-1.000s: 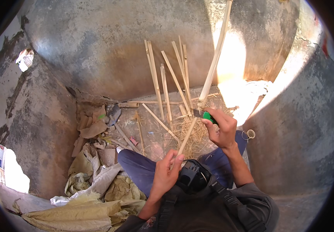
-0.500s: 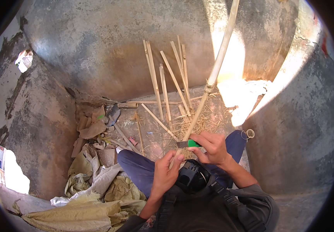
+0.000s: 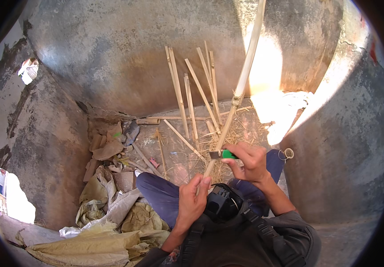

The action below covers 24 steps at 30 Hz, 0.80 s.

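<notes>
A long pale bamboo strip (image 3: 248,66) slants from the top of the view down to my lap, with a node partway along. My left hand (image 3: 193,195) grips its near end between thumb and fingers. In my right hand (image 3: 250,163) is a knife with a green handle (image 3: 229,154). Its short dark blade (image 3: 214,155) lies across the strip, just beyond my left hand. Fine bamboo shavings (image 3: 227,138) are scattered on the floor beneath.
Several bamboo sticks (image 3: 191,107) lean against the far concrete wall (image 3: 125,53). Crumpled sacks (image 3: 107,240) and dry scraps (image 3: 107,149) lie at the left. A bamboo ring (image 3: 288,154) is by my right knee; sunlight falls on the right side.
My right hand and the knife have slid slightly away from me along the strip. The strip's far end has swung a little left. My left hand keeps its hold.
</notes>
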Each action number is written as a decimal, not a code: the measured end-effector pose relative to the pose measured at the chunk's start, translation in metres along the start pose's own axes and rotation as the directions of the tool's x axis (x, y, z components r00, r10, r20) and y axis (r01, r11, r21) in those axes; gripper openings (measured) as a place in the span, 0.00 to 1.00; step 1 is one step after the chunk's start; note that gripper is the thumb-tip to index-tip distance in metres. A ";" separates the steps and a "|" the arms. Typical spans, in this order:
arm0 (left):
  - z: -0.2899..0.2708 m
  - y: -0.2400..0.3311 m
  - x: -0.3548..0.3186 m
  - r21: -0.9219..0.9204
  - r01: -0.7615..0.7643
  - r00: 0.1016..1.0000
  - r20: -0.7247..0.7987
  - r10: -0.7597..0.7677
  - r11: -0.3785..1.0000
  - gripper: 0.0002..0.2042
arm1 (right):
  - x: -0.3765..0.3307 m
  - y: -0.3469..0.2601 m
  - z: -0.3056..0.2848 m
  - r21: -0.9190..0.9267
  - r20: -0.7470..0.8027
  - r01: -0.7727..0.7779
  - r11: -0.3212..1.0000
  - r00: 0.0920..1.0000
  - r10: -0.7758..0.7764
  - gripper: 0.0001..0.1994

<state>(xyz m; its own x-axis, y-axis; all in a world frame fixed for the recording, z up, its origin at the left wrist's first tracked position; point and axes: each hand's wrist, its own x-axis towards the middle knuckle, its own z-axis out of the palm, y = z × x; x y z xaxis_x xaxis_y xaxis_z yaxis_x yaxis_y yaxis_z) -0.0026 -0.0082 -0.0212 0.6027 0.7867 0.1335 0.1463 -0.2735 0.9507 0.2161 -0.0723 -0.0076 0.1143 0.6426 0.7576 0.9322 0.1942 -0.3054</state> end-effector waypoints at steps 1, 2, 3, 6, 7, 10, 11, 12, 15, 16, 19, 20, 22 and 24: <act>0.000 -0.002 -0.002 0.000 -0.005 1.000 0.007 0.005 1.000 0.15 | 0.001 0.009 -0.001 0.001 -0.053 -0.028 1.000 0.998 0.028 0.12; 0.001 -0.004 -0.005 -0.001 -0.010 1.000 0.013 0.010 1.000 0.16 | 0.002 0.022 0.001 0.003 -0.106 -0.057 0.998 0.993 0.057 0.12; 0.001 -0.006 -0.007 0.000 -0.017 1.000 0.022 0.017 1.000 0.16 | 0.004 0.032 0.000 0.006 -0.161 -0.086 0.996 0.983 0.086 0.12; 0.000 -0.012 -0.013 -0.009 0.036 0.998 0.047 -0.036 0.999 0.17 | 0.017 0.050 -0.010 0.002 -0.159 -0.106 0.994 0.982 0.105 0.13; -0.001 -0.014 -0.012 -0.010 0.030 0.999 0.039 -0.029 1.000 0.17 | 0.015 0.049 -0.009 0.035 -0.133 -0.126 0.991 0.983 0.129 0.13; -0.001 -0.019 -0.010 -0.018 0.021 0.999 0.032 -0.021 1.000 0.17 | 0.015 0.044 -0.003 0.118 -0.126 -0.155 0.981 0.977 0.169 0.13; -0.001 -0.019 -0.009 -0.022 0.027 0.999 0.038 -0.026 0.999 0.17 | 0.014 0.041 -0.006 0.120 -0.109 -0.173 0.978 0.976 0.187 0.13; -0.001 -0.019 -0.009 -0.025 0.033 0.999 0.041 -0.032 0.999 0.17 | 0.014 0.042 -0.006 0.122 -0.113 -0.167 0.978 0.977 0.181 0.13; -0.002 -0.019 -0.008 -0.033 0.002 0.999 0.051 0.000 0.999 0.16 | 0.013 0.044 -0.006 0.119 -0.118 -0.132 0.984 0.982 0.146 0.13; -0.002 -0.020 -0.007 -0.057 0.002 0.998 0.066 0.001 0.998 0.15 | 0.013 0.044 -0.007 0.111 -0.113 -0.109 0.988 0.986 0.122 0.13; -0.002 -0.026 -0.003 -0.125 -0.001 0.996 0.084 0.011 0.992 0.13 | 0.015 0.040 -0.011 0.087 -0.105 -0.045 0.995 0.993 0.054 0.13; 0.000 -0.028 -0.001 -0.142 -0.007 0.997 0.069 0.017 0.990 0.12 | 0.015 0.038 -0.012 0.080 -0.103 -0.025 0.997 0.994 0.033 0.14; 0.001 -0.031 0.001 -0.170 0.003 0.997 0.074 0.010 0.986 0.11 | 0.015 0.035 -0.016 0.074 -0.104 -0.031 0.997 0.994 0.039 0.14; -0.001 -0.035 0.001 -0.188 0.036 0.994 0.108 -0.016 0.981 0.11 | 0.012 0.033 -0.016 0.090 -0.086 -0.031 0.995 0.996 0.038 0.14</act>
<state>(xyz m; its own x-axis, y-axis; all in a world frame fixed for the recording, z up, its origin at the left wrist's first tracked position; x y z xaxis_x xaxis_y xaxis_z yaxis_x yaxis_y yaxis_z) -0.0080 0.0023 -0.0540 0.6816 0.7265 0.0870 0.0181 -0.1356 0.9906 0.2533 -0.0700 0.0011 0.1791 0.5838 0.7919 0.8935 0.2405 -0.3793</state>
